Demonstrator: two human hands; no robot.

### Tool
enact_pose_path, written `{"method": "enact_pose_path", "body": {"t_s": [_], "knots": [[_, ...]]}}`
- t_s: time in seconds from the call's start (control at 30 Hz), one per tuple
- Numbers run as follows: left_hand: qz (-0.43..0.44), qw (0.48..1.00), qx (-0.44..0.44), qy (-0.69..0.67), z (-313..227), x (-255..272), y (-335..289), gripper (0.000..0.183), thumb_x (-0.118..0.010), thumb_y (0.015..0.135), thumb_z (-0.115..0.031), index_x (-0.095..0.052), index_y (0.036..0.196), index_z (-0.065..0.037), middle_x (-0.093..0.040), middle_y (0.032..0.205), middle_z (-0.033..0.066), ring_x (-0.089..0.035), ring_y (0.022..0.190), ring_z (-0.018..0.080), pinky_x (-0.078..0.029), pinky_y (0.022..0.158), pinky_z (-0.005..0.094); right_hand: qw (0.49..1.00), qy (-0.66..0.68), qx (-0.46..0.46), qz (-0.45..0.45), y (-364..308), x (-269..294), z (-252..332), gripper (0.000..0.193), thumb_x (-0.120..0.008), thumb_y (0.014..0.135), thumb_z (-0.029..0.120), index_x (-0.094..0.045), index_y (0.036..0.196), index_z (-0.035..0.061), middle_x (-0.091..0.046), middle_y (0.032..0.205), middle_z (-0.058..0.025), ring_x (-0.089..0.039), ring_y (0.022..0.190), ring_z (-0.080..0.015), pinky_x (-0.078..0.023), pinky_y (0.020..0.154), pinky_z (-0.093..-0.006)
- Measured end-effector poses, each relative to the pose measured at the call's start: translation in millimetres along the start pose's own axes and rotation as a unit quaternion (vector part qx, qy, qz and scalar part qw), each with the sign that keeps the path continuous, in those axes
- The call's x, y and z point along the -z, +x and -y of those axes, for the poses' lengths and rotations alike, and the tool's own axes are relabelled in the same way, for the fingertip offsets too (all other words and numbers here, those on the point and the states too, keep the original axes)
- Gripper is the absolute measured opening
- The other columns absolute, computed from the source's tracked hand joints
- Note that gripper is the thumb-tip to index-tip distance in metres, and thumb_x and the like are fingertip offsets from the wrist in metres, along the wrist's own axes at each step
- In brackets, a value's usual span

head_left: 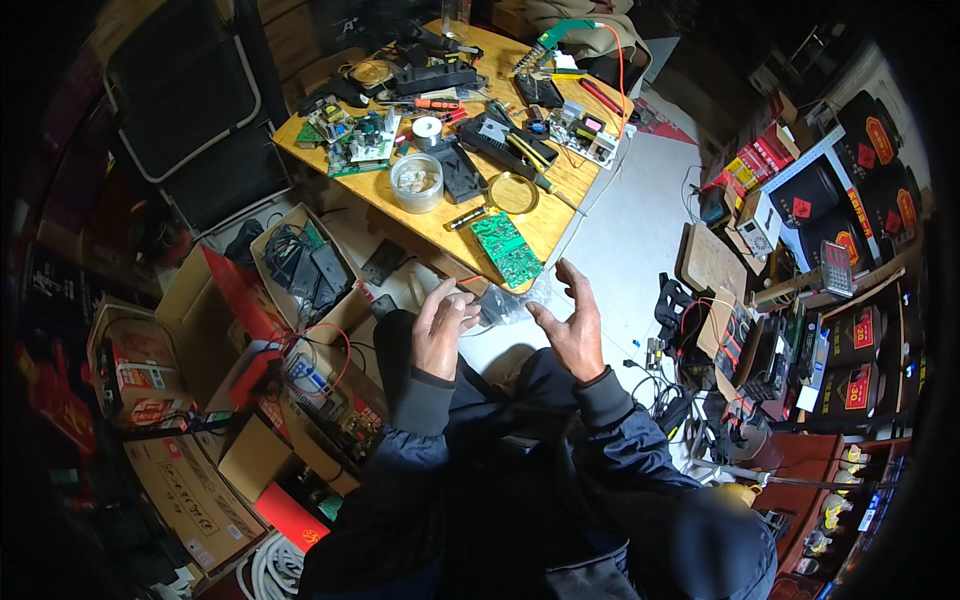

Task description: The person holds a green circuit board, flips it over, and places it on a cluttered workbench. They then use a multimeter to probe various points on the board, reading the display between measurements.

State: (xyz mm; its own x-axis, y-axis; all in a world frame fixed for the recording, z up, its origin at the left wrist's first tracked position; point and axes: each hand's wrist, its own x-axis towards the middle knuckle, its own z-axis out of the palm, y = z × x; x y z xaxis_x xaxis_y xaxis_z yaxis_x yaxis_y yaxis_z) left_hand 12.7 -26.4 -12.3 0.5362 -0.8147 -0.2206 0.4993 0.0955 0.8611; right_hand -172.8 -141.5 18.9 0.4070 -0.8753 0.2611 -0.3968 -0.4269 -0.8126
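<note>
Green circuit board (pixel 507 250) ahead, apart from left grip (pixel 439 334), right grip (pixel 575 332).

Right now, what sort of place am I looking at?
Probably an electronics repair workshop: a green rectangular circuit board and a round yellow-rimmed magnifying glass lie on the yellow wooden table, with what seems a green-handled soldering iron toward its far side.

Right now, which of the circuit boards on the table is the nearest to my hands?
The green board at the near corner of the table; the other boards lie farther back.
</note>
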Motion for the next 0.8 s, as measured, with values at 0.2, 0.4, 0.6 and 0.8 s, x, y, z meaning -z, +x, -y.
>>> {"method": "enact_pose_path", "body": {"t_s": [0.2, 0.4, 0.6, 0.8], "knots": [[-0.012, 1.0, 0.007, -0.02, 5, 17, -15, 0.044, -0.062, 0.109, -0.017, -0.055, 0.149, -0.001, -0.069, 0.122, 0.0127, -0.07, 0.107, 0.0219, -0.058, 0.096, 0.0381, 1.0, 0.026, -0.008, -0.001, -3, 4, 4, 0.077, -0.086, 0.089, 0.017, -0.049, 0.153, -0.002, -0.062, 0.147, -0.0216, -0.059, 0.138, -0.0319, -0.046, 0.113, -0.0458], [0.021, 0.996, 0.074, -0.049, 28, 48, -27, 0.037, -0.064, 0.108, -0.021, -0.061, 0.139, -0.001, -0.07, 0.117, 0.0119, -0.071, 0.1, 0.0212, -0.058, 0.087, 0.0347, 0.999, 0.036, 0.007, -0.007, -5, 1, 10, 0.071, -0.083, 0.085, 0.01, -0.053, 0.147, -0.0055, -0.064, 0.137, -0.025, -0.063, 0.131, -0.0359, -0.049, 0.111, -0.0443], [0.027, 0.965, 0.229, -0.122, 80, 104, -32, 0.039, -0.065, 0.107, -0.027, -0.06, 0.14, -0.006, -0.072, 0.113, 0.0109, -0.069, 0.1, 0.022, -0.056, 0.088, 0.0381, 1.0, 0.017, 0.019, -0.001, -6, -1, 17, 0.07, -0.084, 0.09, 0.014, -0.053, 0.151, -0.0015, -0.067, 0.136, -0.0204, -0.063, 0.129, -0.0296, -0.049, 0.11, -0.0436], [0.093, 0.958, 0.199, -0.184, 103, 122, -24, 0.038, -0.064, 0.107, -0.026, -0.06, 0.14, -0.006, -0.073, 0.115, 0.0129, -0.069, 0.104, 0.0241, -0.057, 0.093, 0.0426, 0.999, 0.02, 0.037, -0.02, -8, -4, 27, 0.07, -0.083, 0.086, 0.013, -0.054, 0.148, -0.0014, -0.067, 0.129, -0.0215, -0.065, 0.122, -0.0335, -0.05, 0.108, -0.0428]]}}
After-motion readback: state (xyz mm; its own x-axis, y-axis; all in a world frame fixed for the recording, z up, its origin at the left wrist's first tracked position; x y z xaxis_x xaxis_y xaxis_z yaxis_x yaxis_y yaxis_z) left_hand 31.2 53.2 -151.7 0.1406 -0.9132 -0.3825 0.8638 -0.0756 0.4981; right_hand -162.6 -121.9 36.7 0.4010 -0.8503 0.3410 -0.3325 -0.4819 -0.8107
